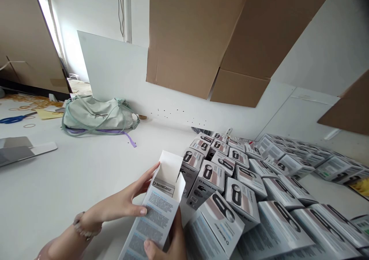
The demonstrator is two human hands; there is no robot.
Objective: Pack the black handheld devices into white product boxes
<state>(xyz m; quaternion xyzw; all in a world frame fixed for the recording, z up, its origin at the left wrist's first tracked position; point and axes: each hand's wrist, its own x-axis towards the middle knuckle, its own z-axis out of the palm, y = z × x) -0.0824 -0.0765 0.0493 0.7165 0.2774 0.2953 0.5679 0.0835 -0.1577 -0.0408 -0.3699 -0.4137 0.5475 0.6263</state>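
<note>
**Lot: SilverCrest cartons [242,194] massed on a white tabletop [63,175], one carton [158,217] in hand.**
Cardboard sheets [198,41] hang above the massed cartons; left of them lie a pale green bag [98,116] and blue-handled scissors [17,118]. The one carton, flaps open and tilted, is held just left of the massed cartons, both grips closed on it: left hand [122,204] around its side, thumb across the printed panel; right hand [175,244] at its lower end. Beaded bracelet [86,225] on left wrist.

Left hand [122,203] fingers extended, thumb low; right hand [170,244] lower, thumb forward
</note>
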